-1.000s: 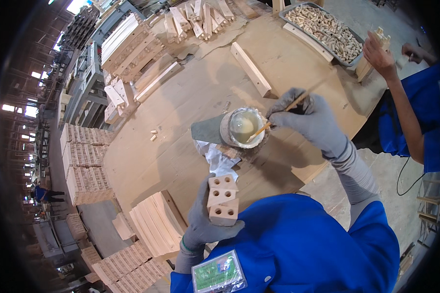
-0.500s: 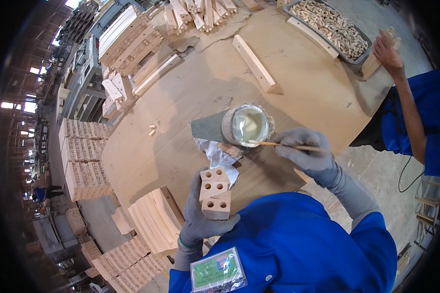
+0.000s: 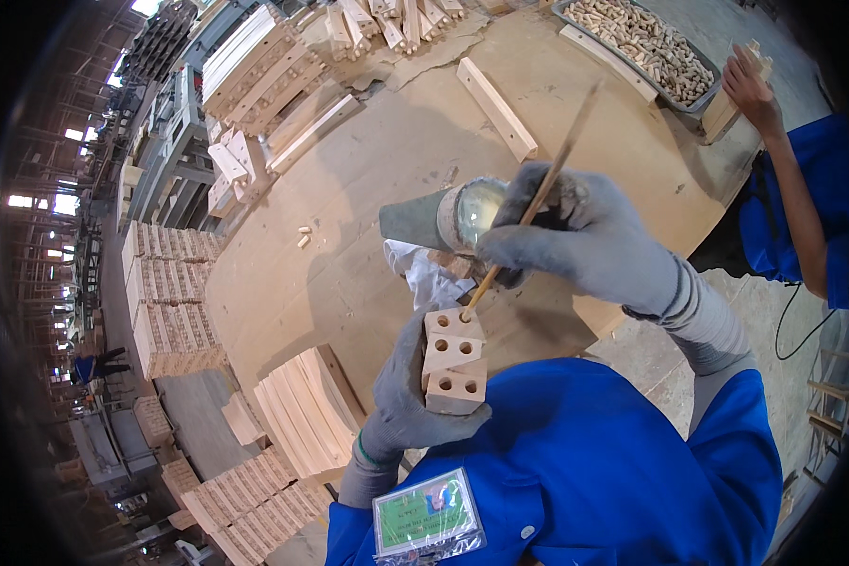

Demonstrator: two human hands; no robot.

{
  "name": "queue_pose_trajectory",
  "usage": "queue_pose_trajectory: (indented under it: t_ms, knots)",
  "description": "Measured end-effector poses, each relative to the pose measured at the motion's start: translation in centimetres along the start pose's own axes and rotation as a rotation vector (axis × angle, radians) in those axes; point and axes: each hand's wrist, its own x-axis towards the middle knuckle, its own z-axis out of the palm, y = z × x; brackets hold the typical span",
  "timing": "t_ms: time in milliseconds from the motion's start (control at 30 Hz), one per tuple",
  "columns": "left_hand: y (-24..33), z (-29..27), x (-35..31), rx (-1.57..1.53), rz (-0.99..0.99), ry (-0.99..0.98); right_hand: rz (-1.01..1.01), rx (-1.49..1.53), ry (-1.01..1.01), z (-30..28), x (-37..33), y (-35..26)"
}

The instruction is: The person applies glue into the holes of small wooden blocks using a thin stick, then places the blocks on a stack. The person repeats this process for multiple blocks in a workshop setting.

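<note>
My left hand point(image 3: 396, 401), in a grey glove, is closed around three stacked wooden pieces point(image 3: 455, 355), held with their drilled ends up. Each end shows two round holes. My right hand point(image 3: 594, 236), also gloved, pinches a thin wooden stick point(image 3: 554, 174) slanting down to the left. Its lower tip is at a hole in the farthest piece; how deep it goes I cannot tell. Behind that hand stands a crusted pot point(image 3: 450, 219) of whitish, glue-like liquid, partly covered by my fingers. A white rag point(image 3: 426, 276) lies between the pot and the wooden pieces.
On the table point(image 3: 349, 217) lie a wooden bar point(image 3: 497, 108) and a few loose dowels point(image 3: 304, 237). A tray of dowels point(image 3: 641, 42) stands far right, near another person's hand point(image 3: 753, 94). Stacked wooden parts point(image 3: 174, 297) line the left, with more boards point(image 3: 307, 410) near my left arm.
My right hand has brought the stick from the pot to the wooden pieces, tilting it steeply. My left hand, still holding the pieces, appears slightly farther right.
</note>
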Motion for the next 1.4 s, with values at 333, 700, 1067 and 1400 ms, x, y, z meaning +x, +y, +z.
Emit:
queue_pose_trajectory:
  t_ms: [333, 700, 1067, 1400]
  knots:
    - [0.4, 0.4, -0.4, 0.004, 0.002, -0.030, -0.291, -0.459, -0.007, 0.1, -0.2, 1.7]
    - [0.5, 0.4, -0.9, 0.023, -0.045, -0.024, -0.080, -0.077, 0.040, 0.6, -1.3, 0.3]
    - [0.1, 0.4, -0.6, -0.019, 0.001, -0.056, -0.218, -0.347, -0.123, 0.5, -1.3, 1.0]
    - [-0.3, 0.7, -0.4, 0.016, -0.018, -0.055, -0.349, -0.237, -0.214, 0.2, -0.9, 1.5]
